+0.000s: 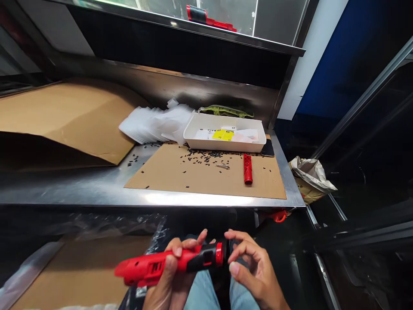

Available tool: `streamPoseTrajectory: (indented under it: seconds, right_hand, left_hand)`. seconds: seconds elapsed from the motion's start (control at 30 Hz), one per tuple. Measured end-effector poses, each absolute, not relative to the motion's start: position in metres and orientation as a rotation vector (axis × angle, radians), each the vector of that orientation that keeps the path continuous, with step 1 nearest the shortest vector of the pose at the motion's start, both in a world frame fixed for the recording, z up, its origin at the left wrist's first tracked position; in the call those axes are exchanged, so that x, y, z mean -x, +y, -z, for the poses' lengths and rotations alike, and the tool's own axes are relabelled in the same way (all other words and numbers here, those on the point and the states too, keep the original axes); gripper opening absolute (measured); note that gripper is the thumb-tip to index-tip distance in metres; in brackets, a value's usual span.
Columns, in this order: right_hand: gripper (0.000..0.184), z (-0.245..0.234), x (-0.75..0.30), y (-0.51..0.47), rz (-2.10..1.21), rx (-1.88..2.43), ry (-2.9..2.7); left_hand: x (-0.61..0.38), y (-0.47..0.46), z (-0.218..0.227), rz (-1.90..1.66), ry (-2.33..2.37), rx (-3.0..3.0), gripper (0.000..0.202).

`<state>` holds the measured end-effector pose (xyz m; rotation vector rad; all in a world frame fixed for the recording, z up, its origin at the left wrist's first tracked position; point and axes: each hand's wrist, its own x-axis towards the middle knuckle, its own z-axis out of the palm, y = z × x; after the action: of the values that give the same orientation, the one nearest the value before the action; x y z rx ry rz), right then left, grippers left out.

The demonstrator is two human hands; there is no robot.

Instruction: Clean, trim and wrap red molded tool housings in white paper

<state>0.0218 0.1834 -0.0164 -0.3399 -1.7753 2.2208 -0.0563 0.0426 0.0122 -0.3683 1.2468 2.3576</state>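
My left hand (169, 267) is closed round a long red and black plastic tool housing (151, 265), holding it nearly level above my lap. The housing's rounded red end points left; a red ring and a dark end face right. My right hand (253, 269) has its fingers curled about that dark end, which they partly hide. On the cardboard sheet (174, 176) beyond my hands lies a red plastic half-shell (248, 170). Many small black pieces (201, 157) are scattered there, beside a small metal item (222, 166).
A white tray (226, 145) holds papers and a yellow label. Left of it lie white foam sheets (151, 125) and a large cardboard box (71, 112). A phone (267, 148) is by the tray. An open paper sack (311, 176) stands right of the metal bench (97, 191).
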Motion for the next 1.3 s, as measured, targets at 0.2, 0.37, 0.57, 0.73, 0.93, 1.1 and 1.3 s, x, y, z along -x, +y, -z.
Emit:
streamPoseTrajectory:
  seconds: [0.2, 0.37, 0.57, 0.73, 0.93, 1.1, 1.3]
  right_hand:
    - [0.036, 0.015, -0.028, 0.165, -1.872, 0.444, -1.917]
    - [0.048, 0.025, -0.024, 0.143, -1.78, 0.306, -1.911]
    - [0.036, 0.029, -0.022, 0.152, -1.345, 0.169, -1.996]
    - [0.034, 0.022, -0.026, 0.171, -0.998, 0.047, -2.02]
    - [0.035, 0.023, -0.028, 0.173, -0.807, 0.073, -2.063]
    - [0.052, 0.029, -0.028, 0.166, -0.963, 0.24, -1.93]
    - [0.024, 0.033, -0.024, 0.212, -1.061, 0.396, -2.012]
  left_hand:
    - [0.055, 0.048, -0.014, -2.362, 1.061, 0.4, 0.043]
    - [0.051, 0.053, -0.02, -2.306, 1.04, 0.341, 0.044]
    - [0.054, 0.051, -0.021, -2.233, 1.023, 0.306, 0.038]
    - [0.058, 0.05, -0.018, -2.172, 0.901, 0.257, 0.03]
    - [0.064, 0.055, -0.019, -2.108, 0.834, 0.247, 0.027]
    - [0.072, 0.057, -0.02, -2.113, 0.851, 0.271, 0.032]
    - [0.109, 0.029, -0.003, -2.271, 1.11, 0.298, 0.057]
